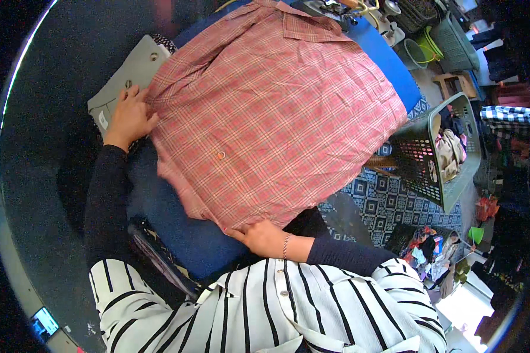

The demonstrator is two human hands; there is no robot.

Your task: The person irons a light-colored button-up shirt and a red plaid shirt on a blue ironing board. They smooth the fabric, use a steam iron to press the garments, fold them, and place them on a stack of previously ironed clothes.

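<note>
A pink-red plaid shirt point(277, 112) lies spread with creases over a blue padded board, its hem toward me. My left hand point(131, 115) rests at the shirt's left edge, fingers and thumb apart, touching the cloth and the grey folded garment beside it. That grey garment point(126, 72) has round metal snaps and a white tag. At the near hem, my right hand point(262, 236) grips the shirt edge between thumb and fingers; some fingertips are hidden. A small ring-shaped mark point(221, 155) shows on the plaid cloth.
Below the shirt, the blue board point(176, 217) reaches toward me. What looks like an iron point(324, 8) stands at its far end. On the right are a green-grey laundry basket point(418, 159) with clothes, a heap of clothes point(433, 253), and a patterned floor point(388, 197).
</note>
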